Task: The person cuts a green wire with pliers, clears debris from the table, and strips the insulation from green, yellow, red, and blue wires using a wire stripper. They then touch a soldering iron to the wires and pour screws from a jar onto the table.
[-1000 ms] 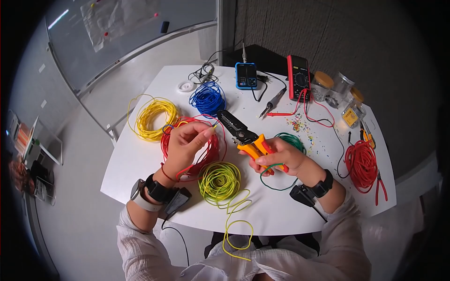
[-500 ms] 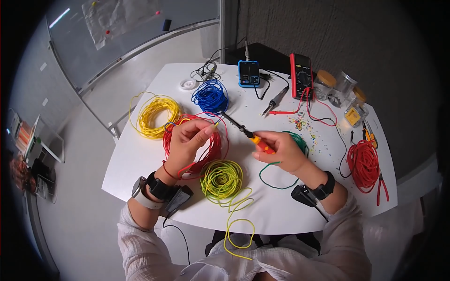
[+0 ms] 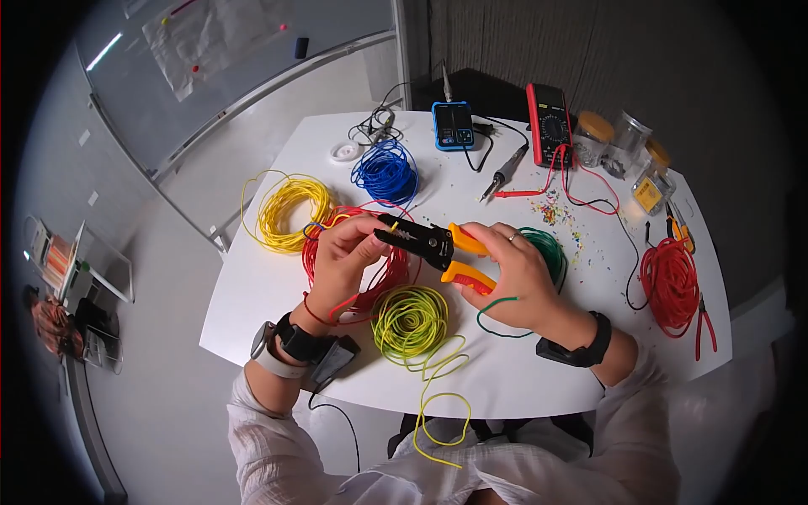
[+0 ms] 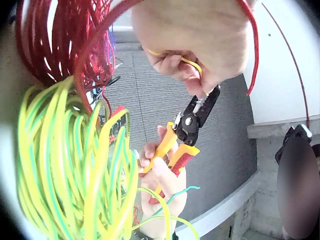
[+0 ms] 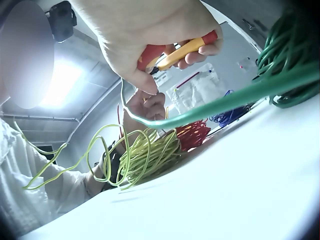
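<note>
My left hand (image 3: 339,257) pinches a thin yellow wire (image 4: 192,63) between thumb and fingers, above a red wire coil (image 3: 394,271). In my right hand (image 3: 528,276) are wire strippers (image 3: 435,246) with black jaws and orange-and-red handles. The handles stand spread, and the parted jaws reach the left fingertips, beside the wire's short end. Below the hands sits a yellow-green wire coil (image 3: 410,321), its loose tail hanging over the table's front edge. A green wire coil (image 3: 551,252) lies partly behind the right hand.
Yellow (image 3: 284,223) and blue (image 3: 385,172) wire coils lie at the back left. Behind are a blue-framed device (image 3: 453,126), a soldering iron (image 3: 505,172), a red multimeter (image 3: 551,126) and jars (image 3: 631,135). Another red coil (image 3: 671,286) and red-handled pliers (image 3: 705,332) lie at right.
The strippers first turned edge-on, then flat again with handles spread, and moved left to the left fingertips. My left hand keeps its pinch on the wire.
</note>
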The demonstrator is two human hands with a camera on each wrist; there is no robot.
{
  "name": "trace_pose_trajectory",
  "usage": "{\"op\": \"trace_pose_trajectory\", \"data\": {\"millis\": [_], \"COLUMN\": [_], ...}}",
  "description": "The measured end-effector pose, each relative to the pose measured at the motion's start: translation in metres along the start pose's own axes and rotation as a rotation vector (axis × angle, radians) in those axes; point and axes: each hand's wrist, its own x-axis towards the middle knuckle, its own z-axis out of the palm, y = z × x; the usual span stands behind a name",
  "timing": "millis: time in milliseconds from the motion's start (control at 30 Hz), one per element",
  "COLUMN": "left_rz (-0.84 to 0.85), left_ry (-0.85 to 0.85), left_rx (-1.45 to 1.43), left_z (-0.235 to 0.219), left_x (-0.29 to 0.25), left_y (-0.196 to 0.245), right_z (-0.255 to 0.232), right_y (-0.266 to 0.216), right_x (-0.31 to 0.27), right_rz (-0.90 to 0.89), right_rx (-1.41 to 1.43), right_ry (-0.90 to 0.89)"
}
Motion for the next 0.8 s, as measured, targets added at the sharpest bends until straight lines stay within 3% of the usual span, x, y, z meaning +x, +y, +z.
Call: {"op": "trace_pose_trajectory", "data": {"millis": [800], "left_rz": [-0.025], "left_ry": [0.000], "left_rx": [-0.037], "left_z": [0.0070], "left_x": [-0.0002], "left_y": [0.0031], "right_z": [0.0039], "right_y": [-0.0004], "right_x": [-0.0022], "right_rz": [0.008], "right_rx": [0.109], "right_ry": [-0.026]}}
